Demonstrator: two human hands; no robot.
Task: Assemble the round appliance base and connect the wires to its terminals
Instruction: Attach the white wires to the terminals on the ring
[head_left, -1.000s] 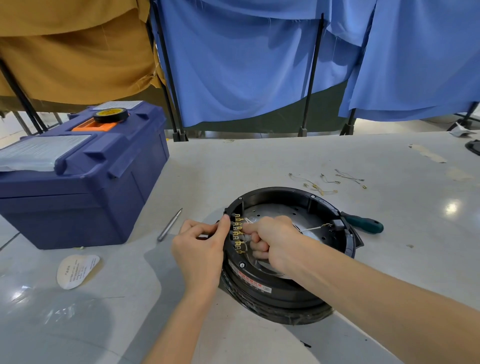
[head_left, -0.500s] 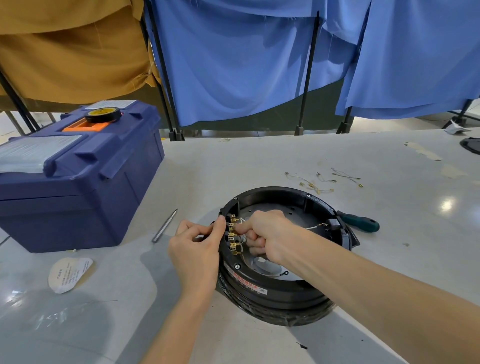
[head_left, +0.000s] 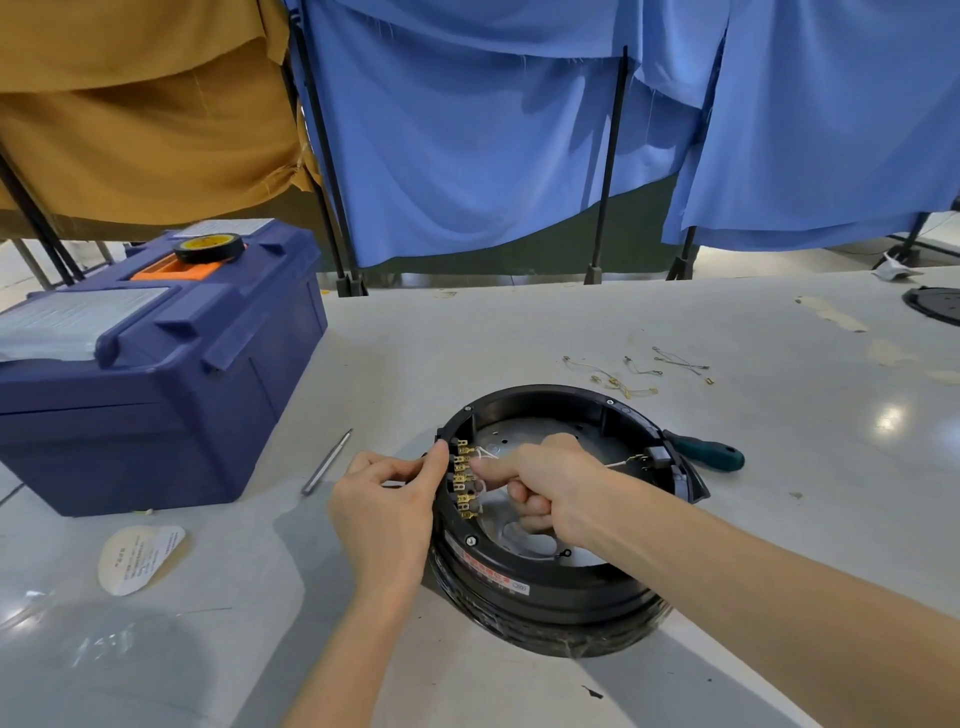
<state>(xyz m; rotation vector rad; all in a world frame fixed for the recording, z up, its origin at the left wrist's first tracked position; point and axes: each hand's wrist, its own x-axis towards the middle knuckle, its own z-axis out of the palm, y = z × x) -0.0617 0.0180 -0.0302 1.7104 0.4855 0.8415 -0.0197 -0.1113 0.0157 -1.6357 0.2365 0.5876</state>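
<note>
Pale glossy desk (head_left: 519, 332) carries a blue toolbox (head_left: 156, 395) at left; a round black base (head_left: 545, 587) near the front, a green-handled screwdriver (head_left: 711, 456) just beside it; loose wires (head_left: 613, 376) behind; a metal pin (head_left: 327, 462) and paper label (head_left: 140, 558) near the toolbox.

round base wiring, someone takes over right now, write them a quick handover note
Left hand: pinches the round base rim beside the terminal row.
Right hand: inside the base, fingers curled, apparently pressing a white wire end at the upper terminals.
Done: base sits on the table; a thin wire reaches the fitting on the right rim.
To do: seat this wire, check the remaining terminals; spare wires lie behind the base, screwdriver to its right.
</note>
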